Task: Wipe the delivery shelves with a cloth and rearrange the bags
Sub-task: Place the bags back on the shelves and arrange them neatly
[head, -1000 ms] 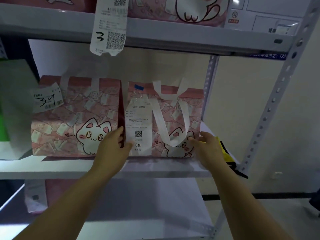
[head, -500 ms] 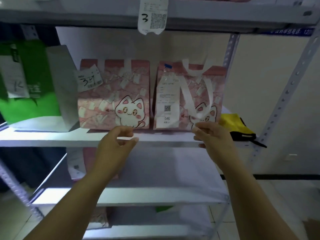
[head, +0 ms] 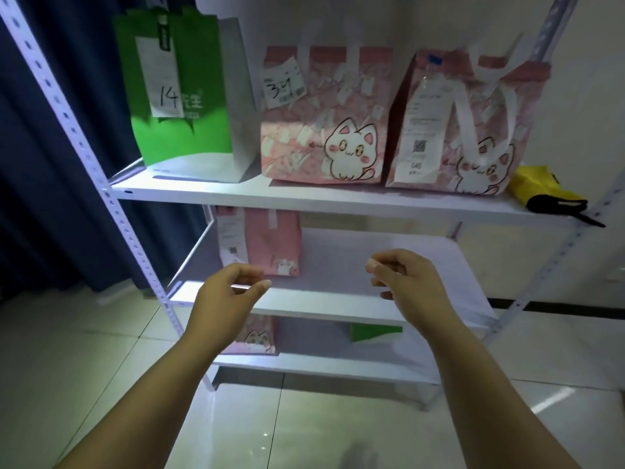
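On the upper shelf (head: 304,201) in my feed stood three bags in a row. A green bag (head: 176,89) was at the left, a pink cat bag (head: 324,120) with a handwritten tag stood beside it, and a second pink bag (head: 466,123) with a long receipt and white handles stood close against that one. Whether those two touched I could not tell. At the shelf's right end lay a yellow bundle (head: 537,184) with a black part — I took it for the cloth. One more small pink bag (head: 267,242) sat at the back left of the lower shelf (head: 389,265).

Both hands hung in front of that lower shelf, touching nothing. The left hand (head: 226,296) and the right hand (head: 409,282) each had loosely curled fingers, holding nothing.

I judged the step in hand to be either fetching the cloth or shifting the lower bag. To do it well I would take the bag by both sides near its base, keep it upright, and lift rather than drag so the receipt was not torn. Room looked fair — bare board lay to the right of the lower bag. The upper shelf overhung it, though, and the perforated left post (head: 84,147) and right post (head: 558,258) bounded the span.
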`<control>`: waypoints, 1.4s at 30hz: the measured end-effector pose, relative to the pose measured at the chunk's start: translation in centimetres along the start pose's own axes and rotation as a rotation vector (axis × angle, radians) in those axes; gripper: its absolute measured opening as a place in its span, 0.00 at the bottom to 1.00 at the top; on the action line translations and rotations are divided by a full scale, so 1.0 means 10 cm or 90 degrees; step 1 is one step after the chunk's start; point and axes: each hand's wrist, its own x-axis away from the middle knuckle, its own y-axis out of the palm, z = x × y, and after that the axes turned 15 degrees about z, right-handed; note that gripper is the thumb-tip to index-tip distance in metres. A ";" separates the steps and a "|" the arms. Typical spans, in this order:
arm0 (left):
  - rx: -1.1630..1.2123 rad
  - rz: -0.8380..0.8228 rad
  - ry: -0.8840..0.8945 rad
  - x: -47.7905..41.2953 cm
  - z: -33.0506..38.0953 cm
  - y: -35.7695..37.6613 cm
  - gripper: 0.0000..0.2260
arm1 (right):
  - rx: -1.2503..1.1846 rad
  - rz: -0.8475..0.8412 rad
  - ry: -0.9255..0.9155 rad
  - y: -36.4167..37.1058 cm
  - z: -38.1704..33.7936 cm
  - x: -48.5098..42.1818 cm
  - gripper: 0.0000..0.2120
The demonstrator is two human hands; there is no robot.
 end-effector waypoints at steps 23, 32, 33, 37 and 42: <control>-0.067 0.027 -0.113 -1.03 -1.30 0.00 0.06 | 0.123 -0.145 0.069 1.53 0.76 -0.54 0.01; -0.083 -0.043 -0.111 -1.66 -2.35 0.28 0.04 | 0.146 -0.054 0.105 2.36 1.39 -0.73 0.03; -0.085 -0.050 -0.107 -1.73 -2.46 0.32 0.05 | 0.142 -0.038 0.104 2.46 1.48 -0.75 0.03; -0.076 -0.046 -0.057 -1.96 -2.87 0.46 0.06 | 0.112 0.046 0.113 2.79 1.86 -0.81 0.06; -0.103 -0.013 0.040 -2.17 -3.37 0.75 0.17 | 0.111 0.090 0.088 3.15 2.34 -0.89 0.21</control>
